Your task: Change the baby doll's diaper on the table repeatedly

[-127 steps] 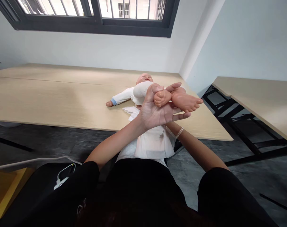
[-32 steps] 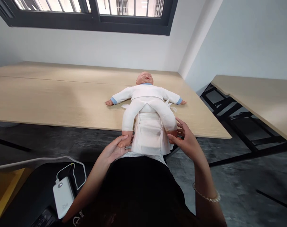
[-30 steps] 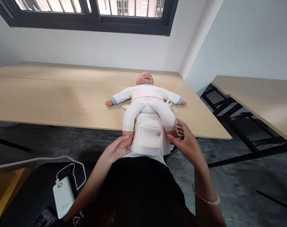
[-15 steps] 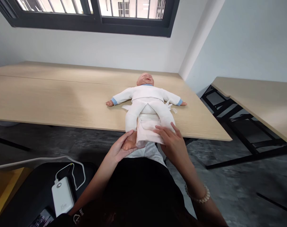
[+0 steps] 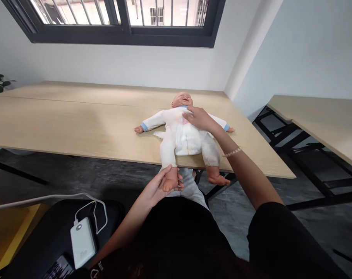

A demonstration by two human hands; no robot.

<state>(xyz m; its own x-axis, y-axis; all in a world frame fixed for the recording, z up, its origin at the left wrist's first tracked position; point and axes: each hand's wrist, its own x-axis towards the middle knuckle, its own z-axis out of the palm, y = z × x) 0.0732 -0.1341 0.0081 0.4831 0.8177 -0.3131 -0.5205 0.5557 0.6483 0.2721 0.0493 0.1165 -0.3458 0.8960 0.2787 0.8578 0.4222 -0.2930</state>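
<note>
A baby doll lies on its back on the table, head away from me, in a white top with blue cuffs. Its feet hang past the table's front edge. A white diaper runs up between the doll's legs and over its belly, with a pinkish patch near the top. My left hand is closed around the doll's foot on the left side. My right hand is at the doll's chest, fingers bent on the diaper's upper end; its grip is partly hidden. A white tab sticks out beside the doll's hip.
The wooden table stands against the wall under a barred window. Another table is at the right. A white power bank with a cable and a phone lie on a black chair.
My right hand has moved from the doll's legs up to its chest, and the diaper's front now covers the belly. Both of the doll's feet show. My left hand stays at the foot.
</note>
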